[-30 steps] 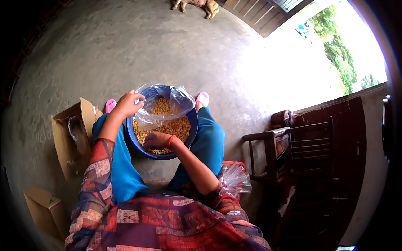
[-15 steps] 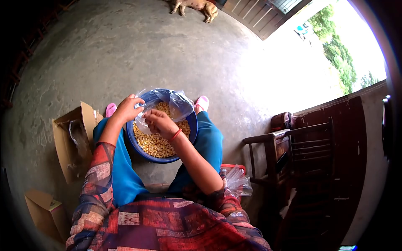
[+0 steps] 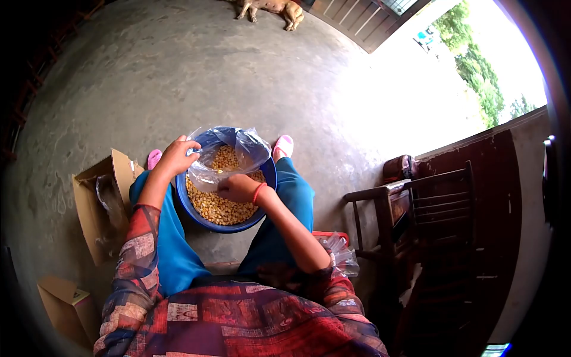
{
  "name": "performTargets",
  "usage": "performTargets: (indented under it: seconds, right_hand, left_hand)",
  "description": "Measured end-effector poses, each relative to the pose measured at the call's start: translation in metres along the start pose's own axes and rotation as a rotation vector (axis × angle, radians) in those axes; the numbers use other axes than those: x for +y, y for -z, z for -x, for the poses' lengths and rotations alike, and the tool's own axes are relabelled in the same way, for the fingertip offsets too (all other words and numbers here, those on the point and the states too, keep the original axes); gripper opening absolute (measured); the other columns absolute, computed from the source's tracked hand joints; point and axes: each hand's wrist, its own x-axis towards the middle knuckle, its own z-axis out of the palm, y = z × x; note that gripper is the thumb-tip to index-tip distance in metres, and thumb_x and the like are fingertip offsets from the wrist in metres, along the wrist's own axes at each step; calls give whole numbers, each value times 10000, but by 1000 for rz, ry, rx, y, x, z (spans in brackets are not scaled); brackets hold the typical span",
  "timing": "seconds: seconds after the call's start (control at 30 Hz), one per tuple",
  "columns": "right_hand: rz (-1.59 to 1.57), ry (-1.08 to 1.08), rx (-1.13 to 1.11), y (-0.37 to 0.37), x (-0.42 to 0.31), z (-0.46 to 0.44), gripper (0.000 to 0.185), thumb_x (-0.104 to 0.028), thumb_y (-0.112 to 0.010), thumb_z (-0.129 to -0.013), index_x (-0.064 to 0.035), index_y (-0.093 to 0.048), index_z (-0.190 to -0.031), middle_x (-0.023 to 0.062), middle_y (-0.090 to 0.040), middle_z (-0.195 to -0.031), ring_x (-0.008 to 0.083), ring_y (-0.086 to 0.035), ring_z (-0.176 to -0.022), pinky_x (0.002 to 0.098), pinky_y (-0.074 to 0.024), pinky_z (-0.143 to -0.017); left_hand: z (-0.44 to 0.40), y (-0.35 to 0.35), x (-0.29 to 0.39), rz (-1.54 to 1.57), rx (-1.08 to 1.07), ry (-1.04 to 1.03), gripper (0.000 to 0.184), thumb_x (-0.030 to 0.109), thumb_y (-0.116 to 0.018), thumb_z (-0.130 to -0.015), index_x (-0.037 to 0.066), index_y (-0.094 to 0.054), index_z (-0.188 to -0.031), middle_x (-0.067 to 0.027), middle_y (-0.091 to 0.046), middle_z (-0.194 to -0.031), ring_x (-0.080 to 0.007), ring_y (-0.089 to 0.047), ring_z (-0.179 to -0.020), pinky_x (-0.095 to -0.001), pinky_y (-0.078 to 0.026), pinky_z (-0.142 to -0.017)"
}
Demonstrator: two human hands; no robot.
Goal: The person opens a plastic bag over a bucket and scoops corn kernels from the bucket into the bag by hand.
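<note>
A round blue basin (image 3: 181, 199) stands on the floor between my legs. Many small yellow-brown pieces that look like dried kernels (image 3: 223, 208) lie in it. Over the basin spreads a clear plastic bag (image 3: 253, 149), its mouth pulled wide. My left hand (image 3: 177, 156) is closed on the bag's far left edge. Lower and to the right, my right hand (image 3: 237, 188) is closed at the bag's near edge, just above the pieces. Its fingertips are partly hidden.
An open cardboard box (image 3: 89, 202) with plastic inside stands left, and a second box (image 3: 68, 303) nearer me. More clear bags (image 3: 344, 256) lie by a red tray (image 3: 330, 235) at right. Beyond are a wooden chair (image 3: 395, 217) and a lying dog (image 3: 270, 7).
My right hand has moved down and right, away from my left hand. The bag's mouth has been drawn wider between them. My left hand has barely moved.
</note>
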Motion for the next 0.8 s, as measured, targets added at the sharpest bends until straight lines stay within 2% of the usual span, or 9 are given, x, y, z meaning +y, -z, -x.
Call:
performTargets:
  seconds: [0.07, 0.2, 0.43, 0.5, 0.57, 0.8]
  right_hand:
    - [207, -155, -61, -7, -11, 8, 217, -196, -489, -765, -27, -611, -826, 146, -618, -766, 307, -591, -698, 394, -462, -642]
    - [293, -320, -265, -44, -15, 4, 279, -250, -463, -771, -25, -614, -837, 166, -613, -801, 324, -587, -733, 403, -455, -681]
    - [12, -428, -417, -64, -16, -9, 382, -342, -429, -776, -22, -621, -856, 197, -605, -850, 354, -579, -779, 416, -441, -742]
    - [38, -294, -415, -54, -16, -8, 374, -353, -459, -753, -31, -629, -839, 193, -608, -816, 352, -578, -761, 416, -442, -729]
    - [-3, -453, -581, -100, 26, -5, 346, -334, -474, -735, -39, -634, -820, 195, -609, -786, 340, -583, -749, 411, -448, -718]
    - [-96, -634, -617, -110, 35, -6, 305, -281, -478, -712, -44, -637, -822, 180, -616, -785, 319, -592, -744, 401, -456, -703]
  left_hand:
    - [0, -2, -2, -2, 33, -28, 250, 180, -609, -697, 90, -619, -929, -173, -517, -944, -320, -520, -919, -358, -420, -801]
    - [2, 0, 4, -1, 47, -28, 250, 176, -608, -697, 89, -618, -931, -174, -517, -937, -321, -522, -914, -357, -420, -800]
    - [0, -2, -5, 30, 28, -32, 251, 171, -609, -696, 94, -617, -935, -177, -515, -936, -320, -521, -915, -358, -421, -801]
    - [0, -2, -6, 34, 20, -29, 251, 170, -609, -696, 95, -617, -935, -177, -515, -934, -319, -520, -915, -358, -421, -802]
    - [0, -2, -5, 12, 18, -35, 249, 171, -606, -697, 95, -617, -933, -175, -515, -934, -318, -519, -915, -358, -421, -803]
    - [0, -1, -3, 2, 18, -34, 250, 177, -608, -696, 95, -618, -932, -173, -515, -943, -316, -519, -920, -357, -420, -805]
